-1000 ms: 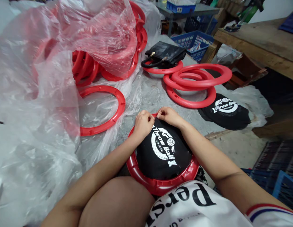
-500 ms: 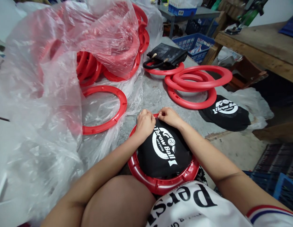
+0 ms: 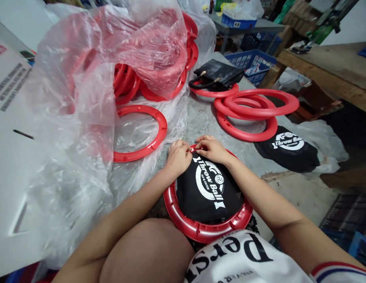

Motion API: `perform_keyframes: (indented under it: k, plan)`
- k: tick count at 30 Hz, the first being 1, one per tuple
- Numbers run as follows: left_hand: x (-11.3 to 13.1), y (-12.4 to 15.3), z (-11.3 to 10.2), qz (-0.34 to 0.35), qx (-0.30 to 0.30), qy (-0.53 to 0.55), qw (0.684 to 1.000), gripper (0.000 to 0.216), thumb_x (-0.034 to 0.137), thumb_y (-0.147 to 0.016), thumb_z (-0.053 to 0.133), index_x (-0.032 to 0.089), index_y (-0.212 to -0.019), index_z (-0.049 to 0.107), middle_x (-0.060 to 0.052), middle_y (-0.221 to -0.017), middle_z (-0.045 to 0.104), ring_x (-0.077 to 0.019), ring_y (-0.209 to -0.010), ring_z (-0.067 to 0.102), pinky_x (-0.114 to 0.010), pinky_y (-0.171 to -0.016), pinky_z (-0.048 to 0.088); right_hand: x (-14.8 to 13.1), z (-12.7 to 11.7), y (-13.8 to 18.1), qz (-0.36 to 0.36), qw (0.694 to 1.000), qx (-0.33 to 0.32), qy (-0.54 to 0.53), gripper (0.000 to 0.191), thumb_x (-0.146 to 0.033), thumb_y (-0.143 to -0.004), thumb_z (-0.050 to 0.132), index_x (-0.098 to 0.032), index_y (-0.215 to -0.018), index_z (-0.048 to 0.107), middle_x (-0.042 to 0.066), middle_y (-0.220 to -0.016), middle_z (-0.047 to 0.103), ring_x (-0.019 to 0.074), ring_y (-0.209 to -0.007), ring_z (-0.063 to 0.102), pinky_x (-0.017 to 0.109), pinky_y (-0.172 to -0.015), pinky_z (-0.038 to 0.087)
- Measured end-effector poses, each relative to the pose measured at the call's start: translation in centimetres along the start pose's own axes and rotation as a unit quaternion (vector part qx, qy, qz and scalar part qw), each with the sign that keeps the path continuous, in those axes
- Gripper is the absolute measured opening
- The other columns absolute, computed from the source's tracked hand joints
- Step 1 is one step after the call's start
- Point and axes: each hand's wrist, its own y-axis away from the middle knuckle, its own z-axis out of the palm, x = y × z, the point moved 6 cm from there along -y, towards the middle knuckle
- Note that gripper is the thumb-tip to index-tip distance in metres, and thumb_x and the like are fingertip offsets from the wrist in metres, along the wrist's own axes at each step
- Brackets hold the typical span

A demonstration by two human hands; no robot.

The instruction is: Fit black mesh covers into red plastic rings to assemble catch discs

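Both hands (image 3: 179,158) at far edge of red ring (image 3: 197,228), black fabric (image 3: 209,188) inside

Head-worn camera looks forward and down, close above the red plastic ring (image 3: 197,229) beside the wearer's thigh (image 3: 146,251), table (image 3: 200,122) beyond.

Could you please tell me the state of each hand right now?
Left hand: fingers curled at the far rim of the red ring around the black cloth; grip hidden.
Right hand: fingers bent at the same rim; whether pinching cannot be told.
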Motion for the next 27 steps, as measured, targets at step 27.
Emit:
perform_keyframes:
  k: [27]
  plan:
    - [-0.6,-1.2,1.2,-0.054,0.005,0.03,0.998,0.01,0.015,-0.085,0.057,0.02,-0.077,0.061,-0.007,-0.108,0.068,-0.0259,-0.114,0.058,-0.043,-0.106,0.042,0.6,0.2,-0.7,0.041,0.999,0.002,-0.03,0.009,-0.02,-0.089,0.063,-0.02,-0.08,0.064,0.005,-0.11,0.071,0.0217,-0.105,0.06,0.04,-0.104,0.04]
